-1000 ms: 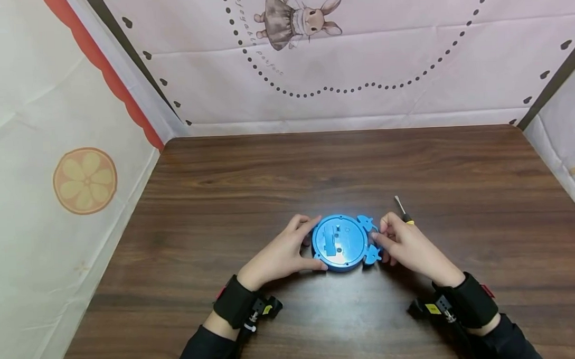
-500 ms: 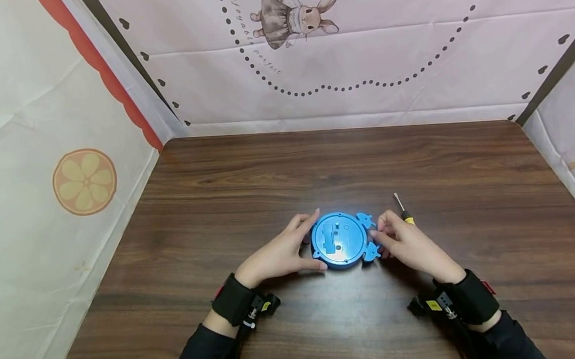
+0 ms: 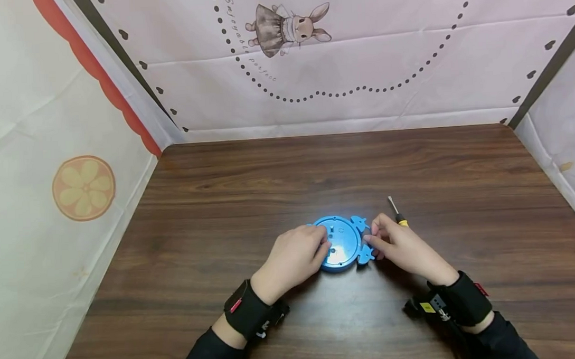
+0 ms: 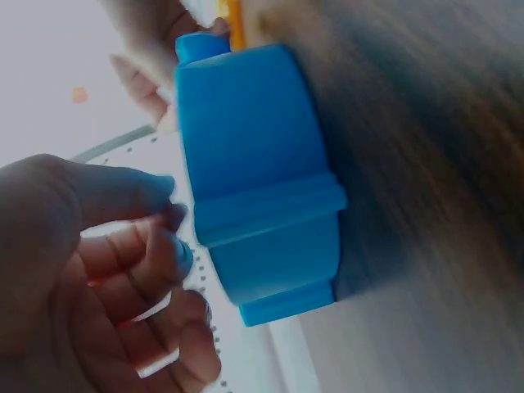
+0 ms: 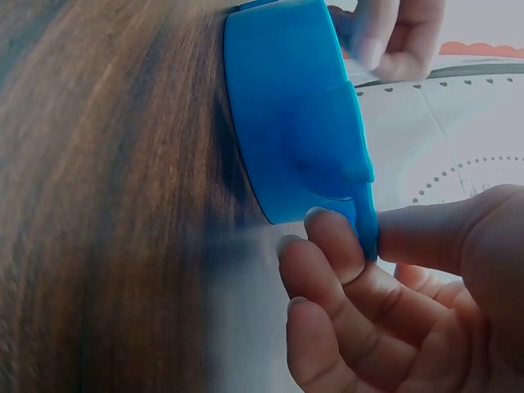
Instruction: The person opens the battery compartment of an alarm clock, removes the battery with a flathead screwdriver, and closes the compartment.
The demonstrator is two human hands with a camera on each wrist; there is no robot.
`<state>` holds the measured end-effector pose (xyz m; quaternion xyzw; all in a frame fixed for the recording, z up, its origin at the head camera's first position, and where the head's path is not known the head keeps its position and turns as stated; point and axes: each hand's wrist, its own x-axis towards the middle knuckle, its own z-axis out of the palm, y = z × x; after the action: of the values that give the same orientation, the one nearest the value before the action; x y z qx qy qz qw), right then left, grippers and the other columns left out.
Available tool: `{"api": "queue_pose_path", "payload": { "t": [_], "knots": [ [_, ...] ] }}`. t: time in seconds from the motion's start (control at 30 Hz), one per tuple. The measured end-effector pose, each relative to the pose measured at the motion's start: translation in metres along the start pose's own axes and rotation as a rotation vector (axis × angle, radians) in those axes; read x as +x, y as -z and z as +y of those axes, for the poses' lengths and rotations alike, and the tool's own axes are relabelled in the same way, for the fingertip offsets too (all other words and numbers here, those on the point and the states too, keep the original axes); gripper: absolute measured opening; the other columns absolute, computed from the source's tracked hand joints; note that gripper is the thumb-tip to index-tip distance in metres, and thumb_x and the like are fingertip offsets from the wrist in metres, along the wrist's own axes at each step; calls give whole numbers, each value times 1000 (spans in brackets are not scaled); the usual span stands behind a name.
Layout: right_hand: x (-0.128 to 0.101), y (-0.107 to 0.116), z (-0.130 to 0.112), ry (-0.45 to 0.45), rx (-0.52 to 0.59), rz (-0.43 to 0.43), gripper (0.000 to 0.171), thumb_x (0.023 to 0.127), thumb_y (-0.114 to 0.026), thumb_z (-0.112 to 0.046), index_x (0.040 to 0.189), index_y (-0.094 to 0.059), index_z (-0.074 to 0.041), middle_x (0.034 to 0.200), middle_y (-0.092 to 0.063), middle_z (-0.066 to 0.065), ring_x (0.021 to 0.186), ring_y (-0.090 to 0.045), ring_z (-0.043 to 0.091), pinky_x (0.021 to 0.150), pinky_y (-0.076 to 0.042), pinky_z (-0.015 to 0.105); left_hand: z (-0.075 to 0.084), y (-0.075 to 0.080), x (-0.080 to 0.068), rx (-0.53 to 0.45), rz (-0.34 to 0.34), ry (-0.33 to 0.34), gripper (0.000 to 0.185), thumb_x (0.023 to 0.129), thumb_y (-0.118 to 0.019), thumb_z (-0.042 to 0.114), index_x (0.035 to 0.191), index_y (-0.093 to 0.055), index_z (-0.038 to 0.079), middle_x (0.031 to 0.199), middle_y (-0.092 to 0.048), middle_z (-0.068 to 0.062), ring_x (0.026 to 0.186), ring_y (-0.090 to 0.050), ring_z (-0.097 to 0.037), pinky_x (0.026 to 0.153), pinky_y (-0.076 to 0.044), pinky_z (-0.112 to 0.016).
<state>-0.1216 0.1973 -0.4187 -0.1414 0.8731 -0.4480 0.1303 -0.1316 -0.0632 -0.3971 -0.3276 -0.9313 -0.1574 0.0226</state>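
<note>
A round blue plastic device (image 3: pixel 345 240) lies face down on the wooden table (image 3: pixel 315 168), two small blue feet on its right side. My left hand (image 3: pixel 320 242) reaches over its left part, curled fingers on the upper face and thumb at the near rim. In the left wrist view my left hand (image 4: pixel 168 225) has its fingertips against the top edge of the blue device (image 4: pixel 254 164). My right hand (image 3: pixel 370 240) holds the right side. In the right wrist view my right hand (image 5: pixel 364 237) pinches a foot of the blue device (image 5: pixel 286 115) between thumb and forefinger.
A small screwdriver (image 3: pixel 395 214) with a yellow and black handle lies on the table just behind my right hand. Printed cloth walls (image 3: pixel 312 67) close in the table at the back, left and right. Black straps sit on both wrists.
My left hand has moved from the device's left rim onto its upper face, covering the left half. The right hand keeps its pinch on the right side. The camera has shifted slightly.
</note>
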Motion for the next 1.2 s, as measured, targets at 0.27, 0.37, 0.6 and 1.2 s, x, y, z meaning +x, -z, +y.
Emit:
{"api": "queue_pose_path", "payload": {
  "t": [0.27,0.37,0.6,1.2],
  "knots": [
    [0,-1,-2,6,15,-16,14,105,-56,-15,100,-45,-8,76,-65,1,71,-64,20,66,-51,31,6,-5,6,65,-34,125,35,103,-58,29,72,-48,17,58,-29,7,49,-33,-8,43,-26,-25],
    [2,-2,-2,8,25,-25,14,105,-55,-15,99,-45,-8,76,-65,1,71,-65,20,67,-52,31,7,-6,6,55,-56,149,36,103,-58,28,71,-48,16,58,-29,7,49,-32,-8,43,-26,-24],
    [0,0,0,10,37,-22,14,105,-55,-15,100,-45,-8,77,-65,2,71,-65,20,67,-53,31,11,-8,10,62,-52,163,37,101,-57,23,67,-49,16,58,-29,7,50,-30,-8,42,-26,-24],
    [1,0,5,-1,58,-17,16,105,-57,-18,100,-46,-8,77,-66,1,71,-64,20,67,-52,31,16,-12,18,118,-70,181,40,94,-59,19,61,-36,19,60,-19,6,52,-17,-10,43,-17,-24]
  ]
}}
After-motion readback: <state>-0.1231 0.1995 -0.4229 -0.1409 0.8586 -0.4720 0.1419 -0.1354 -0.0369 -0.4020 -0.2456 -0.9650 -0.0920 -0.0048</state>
